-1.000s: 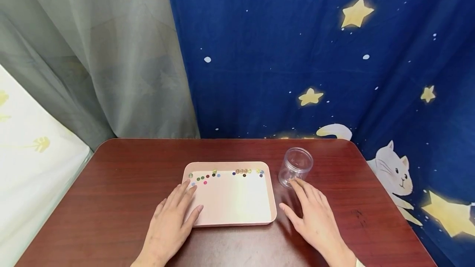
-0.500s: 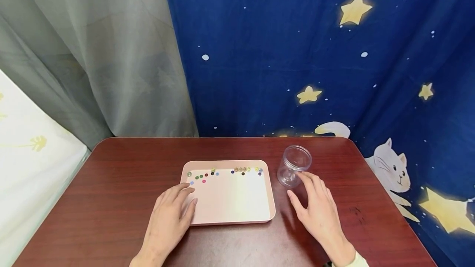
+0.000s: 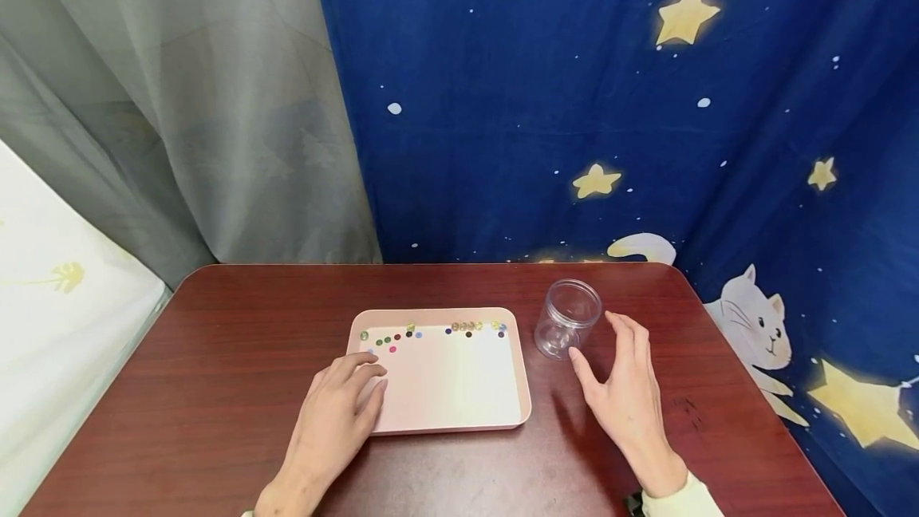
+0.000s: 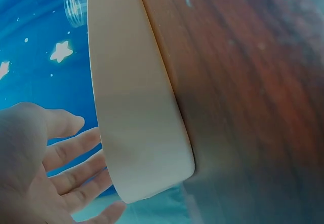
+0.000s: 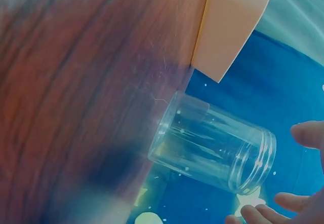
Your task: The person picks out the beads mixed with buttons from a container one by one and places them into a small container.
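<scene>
A shallow pale pink tray (image 3: 445, 428) lies on the table, with several small coloured beads (image 3: 467, 327) scattered along its far side. My left hand (image 3: 332, 413) is over the tray's left edge, fingers loosely bent and holding nothing; in the left wrist view its fingertips overlap the tray wall (image 4: 142, 107). To the right of the tray stands a clear, lidless plastic jar (image 3: 567, 321), upright, with nothing seen inside. My right hand (image 3: 628, 389) is spread at the jar's near right side, thumb and fingers apart. In the right wrist view the fingers lie beyond the jar's threaded rim (image 5: 253, 160).
The dark red wooden table (image 3: 237, 357) carries the tray and jar. Behind it hang a grey curtain (image 3: 251, 102) and a blue curtain (image 3: 502, 102) printed with stars and a cat.
My right hand has moved right and back from the front of the jar to its right side, its fingers spreading. The left hand's fingers have drawn back slightly.
</scene>
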The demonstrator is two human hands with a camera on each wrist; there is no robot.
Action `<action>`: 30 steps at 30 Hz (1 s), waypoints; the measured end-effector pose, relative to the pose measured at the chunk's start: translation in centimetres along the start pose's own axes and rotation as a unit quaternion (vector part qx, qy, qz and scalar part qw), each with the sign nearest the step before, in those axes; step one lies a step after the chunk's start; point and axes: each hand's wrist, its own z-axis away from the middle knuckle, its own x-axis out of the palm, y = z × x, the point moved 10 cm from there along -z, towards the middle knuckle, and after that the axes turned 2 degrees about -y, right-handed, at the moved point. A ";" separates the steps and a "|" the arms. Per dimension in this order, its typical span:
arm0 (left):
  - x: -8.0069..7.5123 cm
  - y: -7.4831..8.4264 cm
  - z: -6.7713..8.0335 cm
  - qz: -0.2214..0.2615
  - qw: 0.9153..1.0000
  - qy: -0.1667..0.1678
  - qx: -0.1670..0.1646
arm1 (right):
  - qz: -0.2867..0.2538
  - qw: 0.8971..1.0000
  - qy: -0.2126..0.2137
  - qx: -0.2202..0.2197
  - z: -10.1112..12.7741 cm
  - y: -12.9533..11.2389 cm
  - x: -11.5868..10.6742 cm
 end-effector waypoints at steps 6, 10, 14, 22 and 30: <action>0.6 -0.1 -0.2 -0.002 1.000 -0.017 -0.010 | -0.026 0.999 -0.005 0.023 -0.3 0.8 0.5; 1.1 -0.4 -0.3 0.002 0.999 -0.032 -0.024 | -0.040 0.998 -0.021 0.040 -0.7 1.2 1.0; 1.2 -0.4 -0.3 0.000 0.999 -0.032 -0.028 | -0.047 0.997 -0.039 0.056 -0.9 1.5 1.6; 1.3 -0.5 -0.5 0.002 0.998 -0.042 -0.037 | -0.074 0.993 -0.054 0.073 -1.3 1.9 2.3; 1.9 -1.0 -0.8 0.004 0.996 -0.064 -0.053 | -0.102 0.987 -0.083 0.095 -1.6 2.7 3.6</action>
